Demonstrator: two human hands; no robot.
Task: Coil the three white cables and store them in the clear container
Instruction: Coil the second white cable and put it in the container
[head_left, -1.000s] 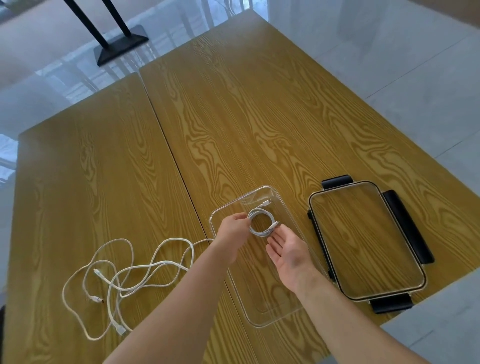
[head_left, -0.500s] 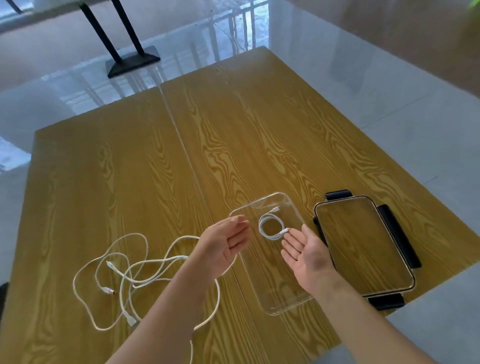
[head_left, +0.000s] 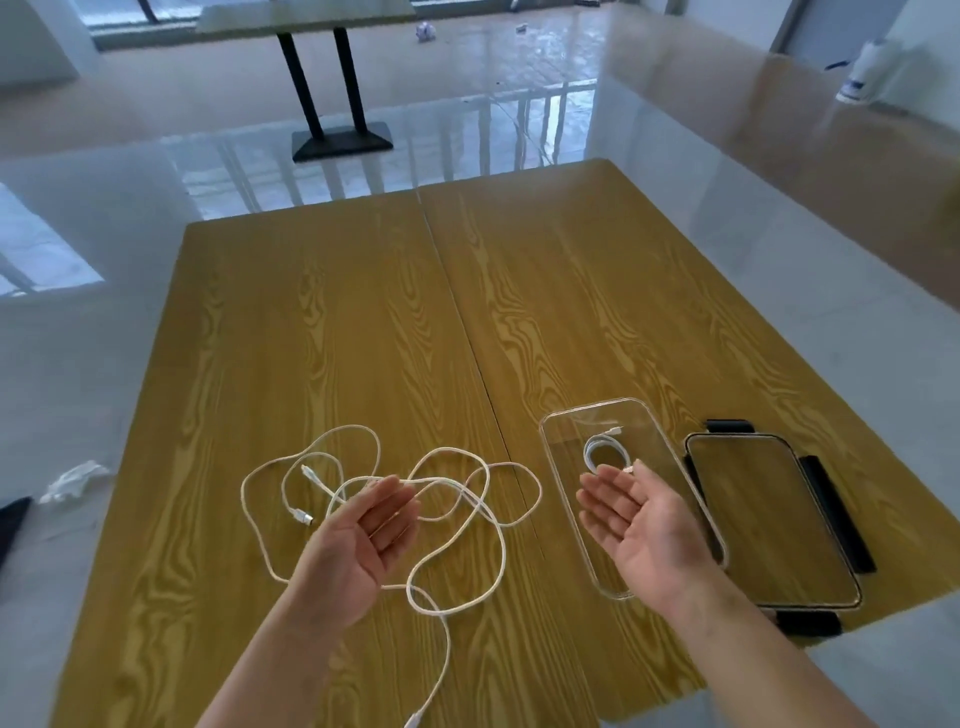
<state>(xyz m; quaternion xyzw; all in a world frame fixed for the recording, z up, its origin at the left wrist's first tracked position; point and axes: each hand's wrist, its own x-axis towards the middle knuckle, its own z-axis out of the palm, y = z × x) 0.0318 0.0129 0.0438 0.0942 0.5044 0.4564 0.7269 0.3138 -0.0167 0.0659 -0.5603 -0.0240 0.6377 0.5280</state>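
Head view: one coiled cable (head_left: 605, 453) lies in the far half of the clear container (head_left: 670, 470), which sits near the table's right-front corner, its near half bare. Two loose cables (head_left: 457, 506) sprawl tangled on the table (head_left: 322, 322) left of the container; one end (head_left: 415, 719) trails toward the front edge. Lid (head_left: 769, 519) lies flat just right of the container, its black clips (head_left: 836, 512) close to the table's right edge. Left hand (head_left: 363, 540) palm up, fingers spread and released, hovering over the tangle, grasping nothing. Right hand (head_left: 641, 525) palm up, fingers released, over the container's near half, fingertips just short of the coil. Far half of the table is open wood; a seam (head_left: 467, 332) runs between the two boards. Versus 0.5 s ago: left hand has moved further left, off the container and over the loose cables; right hand has barely shifted; coil unchanged in the container; view has tilted up.
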